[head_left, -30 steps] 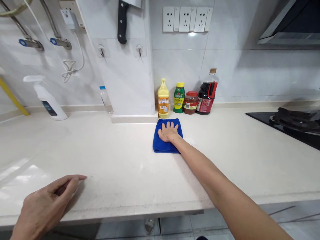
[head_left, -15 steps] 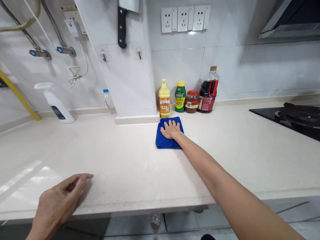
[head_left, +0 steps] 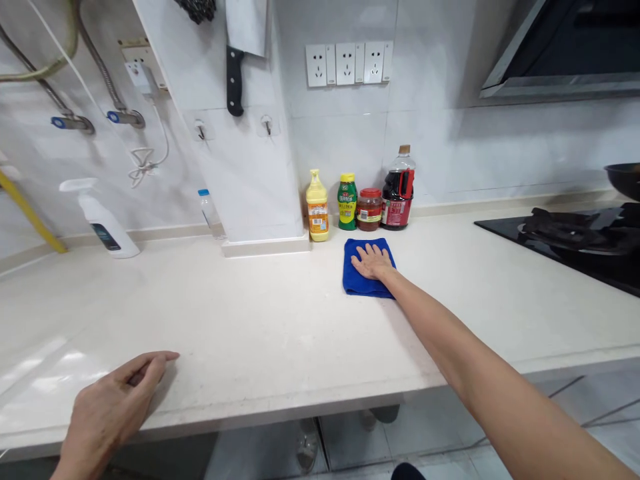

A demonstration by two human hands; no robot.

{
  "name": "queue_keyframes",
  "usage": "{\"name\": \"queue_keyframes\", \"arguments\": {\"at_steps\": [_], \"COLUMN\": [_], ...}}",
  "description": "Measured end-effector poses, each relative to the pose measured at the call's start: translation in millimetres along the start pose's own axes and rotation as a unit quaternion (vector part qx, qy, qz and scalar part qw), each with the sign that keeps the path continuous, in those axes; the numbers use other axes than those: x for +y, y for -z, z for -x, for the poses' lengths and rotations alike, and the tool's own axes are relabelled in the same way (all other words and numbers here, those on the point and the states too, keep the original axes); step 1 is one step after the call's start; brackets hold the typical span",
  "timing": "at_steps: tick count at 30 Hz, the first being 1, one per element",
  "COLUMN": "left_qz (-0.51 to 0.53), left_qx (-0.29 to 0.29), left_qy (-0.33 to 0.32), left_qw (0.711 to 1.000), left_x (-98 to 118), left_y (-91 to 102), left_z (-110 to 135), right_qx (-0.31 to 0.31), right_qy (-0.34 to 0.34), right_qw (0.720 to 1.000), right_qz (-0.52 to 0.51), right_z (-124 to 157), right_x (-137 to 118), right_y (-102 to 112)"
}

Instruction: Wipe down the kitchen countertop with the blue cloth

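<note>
Cloth of deep blue fabric, folded into a rough square [head_left: 367, 288], lies flat on the long white, glossy-topped counter [head_left: 260, 327], in front of the bottles along the wall. The right hand [head_left: 373, 261] presses on it palm down, fingers spread apart and not clamped around it. Wiping appears to be under way rather than finished. Which stretches have been gone over cannot be told; faint marks near the counter's front edge could be dirt left to clean or simply wear.

Just behind the cloth stand a pale yellow plastic bottle with an orange label [head_left: 318, 207], a green plastic bottle with a yellow cap [head_left: 347, 202], a squat brown jar with a red lid [head_left: 369, 210] and a large clear bottle of dark liquid with a red handle [head_left: 397, 193]. The surface beneath them is covered, so its state is hidden. Farther right is a black glass hob [head_left: 575, 263]; well to the left, a white plastic spray bottle [head_left: 106, 223]. The left hand [head_left: 107, 403] is loosely curled at the counter's front edge, thumb and forefinger slightly apart, with nothing visible in it.
</note>
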State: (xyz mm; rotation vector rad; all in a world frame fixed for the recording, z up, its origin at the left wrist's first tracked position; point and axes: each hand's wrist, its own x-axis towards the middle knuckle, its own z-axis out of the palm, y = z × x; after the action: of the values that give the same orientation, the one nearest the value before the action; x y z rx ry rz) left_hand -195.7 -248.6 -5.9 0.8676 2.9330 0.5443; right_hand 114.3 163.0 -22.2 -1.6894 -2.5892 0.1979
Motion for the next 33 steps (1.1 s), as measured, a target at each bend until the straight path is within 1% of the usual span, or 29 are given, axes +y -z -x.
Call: {"name": "queue_keyframes", "arguments": {"at_steps": [5, 9, 15, 18, 22, 26, 30, 33], "left_qz": [-0.009, -0.031, -0.044, -0.048, -0.050, -0.065, -0.033, -0.007], "left_qx": [0.019, 0.014, 0.014, -0.001, -0.014, -0.014, 0.016, 0.049], "left_qy": [-0.018, -0.030, -0.037, -0.036, -0.040, -0.059, -0.046, -0.060], "left_qw": [1.000, 0.999, 0.998, 0.998, 0.998, 0.996, 0.998, 0.997], "left_x": [2.3, 5.1, 4.2, 5.2, 3.2, -5.1, -17.1, -31.0], "left_y": [4.2, 7.0, 4.4, 5.3, 5.0, -1.1, -11.5, -25.7], "left_z": [1.7, 3.7, 3.1, 4.6, 3.2, -6.1, -19.0, -33.6], "right_qx": [0.014, 0.018, 0.031, 0.034, 0.035, 0.038, 0.042, 0.046], "right_qy": [-0.003, -0.009, -0.022, -0.029, -0.037, -0.046, -0.051, -0.055], "right_qw": [1.000, 1.000, 0.999, 0.999, 0.999, 0.998, 0.998, 0.997], "right_qz": [0.005, -0.002, 0.000, 0.001, 0.003, 0.004, 0.016, 0.023], "right_z": [9.3, 19.3, 38.2, 50.1, 67.3, 84.2, 99.4, 110.9], "right_x": [29.5, 49.6, 78.9, 89.7, 97.3, 100.1, 101.1, 100.6], "right_y": [-1.9, -2.6, -3.7, -3.3, -1.4, 0.4, 0.4, -0.4]}}
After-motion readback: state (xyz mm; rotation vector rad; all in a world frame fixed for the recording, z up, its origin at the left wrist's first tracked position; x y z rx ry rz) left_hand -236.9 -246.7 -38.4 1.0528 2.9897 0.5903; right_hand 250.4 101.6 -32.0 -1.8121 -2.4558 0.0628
